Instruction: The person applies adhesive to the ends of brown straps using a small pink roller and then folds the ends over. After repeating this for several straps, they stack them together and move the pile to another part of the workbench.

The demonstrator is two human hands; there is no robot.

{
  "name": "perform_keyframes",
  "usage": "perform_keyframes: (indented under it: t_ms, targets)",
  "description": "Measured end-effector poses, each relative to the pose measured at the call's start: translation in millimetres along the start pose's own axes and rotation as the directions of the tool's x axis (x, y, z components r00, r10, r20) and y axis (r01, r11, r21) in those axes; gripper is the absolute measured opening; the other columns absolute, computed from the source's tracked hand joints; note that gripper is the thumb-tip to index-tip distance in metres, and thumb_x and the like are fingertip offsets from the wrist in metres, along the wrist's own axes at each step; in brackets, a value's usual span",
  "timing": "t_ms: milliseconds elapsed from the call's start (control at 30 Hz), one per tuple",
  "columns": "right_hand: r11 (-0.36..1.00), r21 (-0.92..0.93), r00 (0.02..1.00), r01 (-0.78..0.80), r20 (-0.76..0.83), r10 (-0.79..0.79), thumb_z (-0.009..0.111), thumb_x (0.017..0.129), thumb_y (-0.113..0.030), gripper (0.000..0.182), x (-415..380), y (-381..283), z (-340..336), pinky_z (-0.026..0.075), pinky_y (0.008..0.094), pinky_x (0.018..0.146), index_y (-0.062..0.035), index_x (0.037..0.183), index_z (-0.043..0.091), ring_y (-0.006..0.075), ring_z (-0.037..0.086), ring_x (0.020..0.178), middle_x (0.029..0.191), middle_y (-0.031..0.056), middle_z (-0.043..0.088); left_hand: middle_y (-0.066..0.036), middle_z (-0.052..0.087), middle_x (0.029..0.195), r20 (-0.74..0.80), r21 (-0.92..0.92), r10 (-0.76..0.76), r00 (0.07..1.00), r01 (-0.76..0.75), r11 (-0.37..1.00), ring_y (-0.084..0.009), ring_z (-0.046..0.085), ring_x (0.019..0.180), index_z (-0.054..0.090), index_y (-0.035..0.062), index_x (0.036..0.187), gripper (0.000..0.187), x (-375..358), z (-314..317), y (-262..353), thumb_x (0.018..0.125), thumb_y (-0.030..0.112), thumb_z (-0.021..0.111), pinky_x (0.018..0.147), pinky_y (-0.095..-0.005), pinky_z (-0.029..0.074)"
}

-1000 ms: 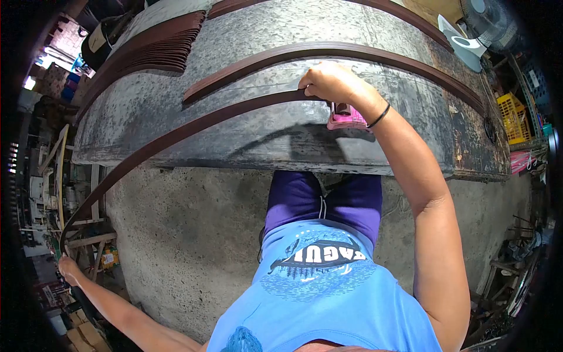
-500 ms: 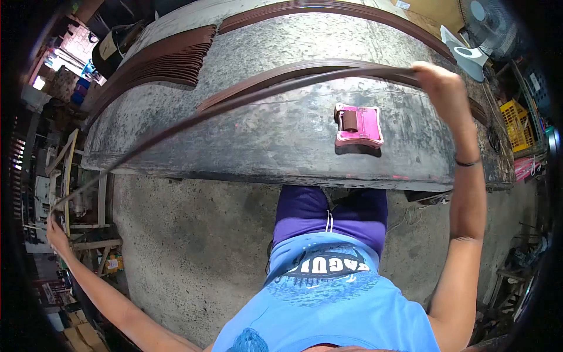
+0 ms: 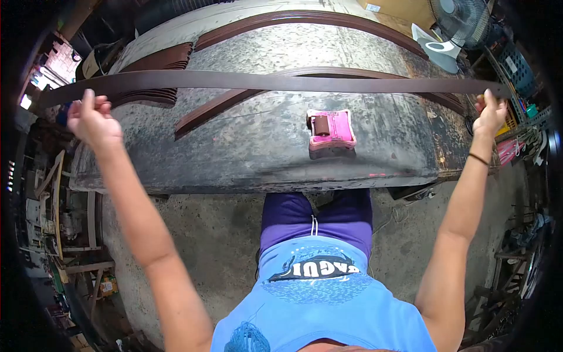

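Note:
A long dark brown strip (image 3: 281,83) stretches nearly level across the view, its flat side facing me, above the worktable. My left hand (image 3: 95,121) pinches its lower edge near the left end, with the index finger raised along it. Near the right end my right hand (image 3: 489,112) has its fingers closed on the strip's lower edge. Behind the strip lies a stack of brown strips (image 3: 217,107) on the table. Between my arms sits a pink block with a small brown roll on it (image 3: 332,128).
The grey worktable (image 3: 234,158) has stained, worn edges. More brown strips (image 3: 311,16) lie along its far side, and a fanned stack (image 3: 153,61) is at the left. A fan (image 3: 463,20) stands at the back right, near a white and grey object (image 3: 440,50).
My left hand has risen from the lower left to above the table. The strip has gone from slanted to nearly level and turned its flat side to me. My right hand has moved outward and slightly down.

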State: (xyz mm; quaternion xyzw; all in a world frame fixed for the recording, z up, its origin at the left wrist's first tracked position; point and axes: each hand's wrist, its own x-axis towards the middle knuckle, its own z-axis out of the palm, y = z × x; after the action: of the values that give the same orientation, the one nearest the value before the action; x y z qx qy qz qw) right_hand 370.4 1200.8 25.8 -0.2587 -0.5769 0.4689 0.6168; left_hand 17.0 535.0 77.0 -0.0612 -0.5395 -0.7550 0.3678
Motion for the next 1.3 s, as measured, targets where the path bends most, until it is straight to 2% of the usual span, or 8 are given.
perform_keyframes:
  t_ms: [367, 567, 767, 833, 933, 1000, 1100, 1300]
  targets:
    - [0.842, 0.334, 0.853, -0.423, -0.168, 0.495, 0.053, 0.096, -0.008, 0.016, -142.3, 133.1, -62.8, 0.057, 0.0414, 0.082, 0.001, 0.103, 0.042, 0.0291, 0.064, 0.09, 0.1, 0.0164, 0.056, -0.015, 0.056, 0.098, 0.017, -0.087, -0.453, 0.891, 0.453, 0.887, -0.0248, 0.066, 0.09, 0.034, 0.0021, 0.101, 0.022, -196.3, -78.1, -116.7, 0.094, 0.005, 0.055, 0.08, -0.0349, 0.058]
    - [0.599, 0.487, 0.692, -0.635, 0.014, 0.722, 0.061, 0.092, -0.026, 0.055, -153.0, 135.6, -73.6, 0.04, 0.0468, 0.106, 0.0128, 0.126, 0.043, 0.031, 0.05, 0.119, 0.126, 0.0209, 0.051, -0.023, 0.058, 0.109, 0.017, -0.155, -0.696, 0.718, 0.689, 0.708, -0.0308, 0.062, 0.105, 0.044, -0.0053, 0.102, 0.018, -207.7, -119.4, -121.4, 0.094, 0.007, 0.055, 0.093, -0.0405, 0.053]
    - [0.592, 0.487, 0.708, -0.642, 0.08, 0.701, 0.063, 0.091, -0.02, 0.041, -191.6, 105.8, -61.6, 0.048, 0.0428, 0.094, -0.0006, 0.125, 0.05, 0.0273, 0.058, 0.108, 0.115, 0.0156, 0.059, -0.025, 0.054, 0.126, 0.1, -0.162, -0.826, 0.555, 0.828, 0.536, -0.0309, 0.053, 0.119, 0.043, -0.015, 0.121, 0.04, -214.8, -127.0, -110.3, 0.096, 0.015, 0.052, 0.104, -0.0384, 0.045]
    - [0.809, 0.257, 0.846, -0.529, 0.092, 0.524, 0.063, 0.09, -0.012, 0.029, -210.4, 92.7, -46.5, 0.051, 0.0337, 0.084, -0.0005, 0.117, 0.058, 0.0205, 0.063, 0.093, 0.103, 0.0122, 0.066, -0.022, 0.054, 0.127, 0.12, -0.066, -0.833, 0.54, 0.841, 0.536, -0.0269, 0.056, 0.117, 0.046, -0.0103, 0.125, 0.041, -221.8, -119.0, -105.6, 0.097, 0.018, 0.054, 0.1, -0.0366, 0.049]
    - [0.937, -0.219, 0.944, -0.273, 0.128, 0.305, 0.067, 0.087, -0.01, 0.012, -227.6, 92.7, -50.2, 0.049, 0.0253, 0.072, 0.0003, 0.094, 0.068, 0.0121, 0.062, 0.077, 0.085, 0.0057, 0.068, -0.012, 0.064, 0.102, 0.231, 0.069, -0.778, 0.584, 0.788, 0.612, -0.0176, 0.064, 0.089, 0.052, -0.0024, 0.119, 0.032, -247.6, -90.0, -94.6, 0.098, 0.021, 0.055, 0.077, -0.0277, 0.054]
    - [0.887, -0.454, 0.979, -0.084, 0.127, 0.157, 0.073, 0.083, -0.014, 0.012, -231.2, 84.2, -54.8, 0.048, 0.027, 0.066, -0.0022, 0.083, 0.07, 0.0137, 0.06, 0.069, 0.072, 0.0037, 0.064, -0.001, 0.056, 0.073, 0.341, 0.408, -0.71, 0.616, 0.583, 0.702, -0.0073, 0.053, 0.061, 0.058, 0.004, 0.101, 0.02, -258.0, -79.4, -93.9, 0.099, 0.023, 0.054, 0.054, -0.0205, 0.045]
    - [0.765, -0.635, 0.985, 0.104, 0.175, 0.011, 0.073, 0.082, -0.015, 0.013, -216.4, 84.7, -80.9, 0.048, 0.03, 0.065, -0.0029, 0.081, 0.069, 0.0195, 0.059, 0.066, 0.066, 0.006, 0.06, 0.004, 0.043, 0.063, 0.437, 0.52, -0.529, 0.728, 0.276, 0.809, -0.0035, 0.04, 0.052, 0.055, 0.0066, 0.086, 0.023, -281.9, -56.2, -110.8, 0.1, 0.024, 0.052, 0.046, -0.0192, 0.034]
    - [0.728, -0.665, 0.984, 0.167, 0.061, -0.17, 0.071, 0.084, -0.018, 0.023, -169.8, 111.1, -132.3, 0.049, 0.0358, 0.076, -0.0011, 0.099, 0.068, 0.026, 0.061, 0.085, 0.095, 0.0114, 0.064, -0.001, 0.053, 0.069, 0.636, 0.609, -0.388, 0.667, -0.124, 0.784, -0.011, 0.049, 0.061, 0.057, 0.0021, 0.086, 0.022, -308.7, -24.9, -119.7, 0.098, 0.021, 0.056, 0.057, -0.0279, 0.041]
